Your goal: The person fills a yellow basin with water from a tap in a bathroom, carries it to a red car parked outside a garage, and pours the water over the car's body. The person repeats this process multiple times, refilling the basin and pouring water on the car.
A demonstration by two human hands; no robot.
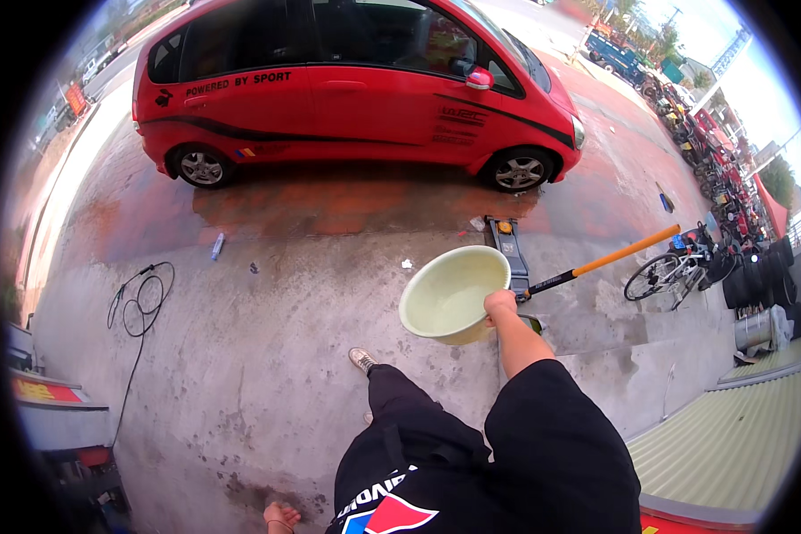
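My right hand grips the right rim of a pale yellow-green plastic basin, holding it tilted out in front of me above the concrete. Whether any liquid lies in it I cannot tell. Beyond the basin's right side sits a dark floor jack, its long orange and black handle slanting up to the right. Low at the bottom edge hangs my left hand, fingers curled in, with nothing visible in it. A red car stands side-on across the far part of the yard, on wet ground.
A black hose lies coiled on the left, near a small bottle. To the right are a white bicycle, stacked tyres and a corrugated panel. Rows of motorcycles line the far right.
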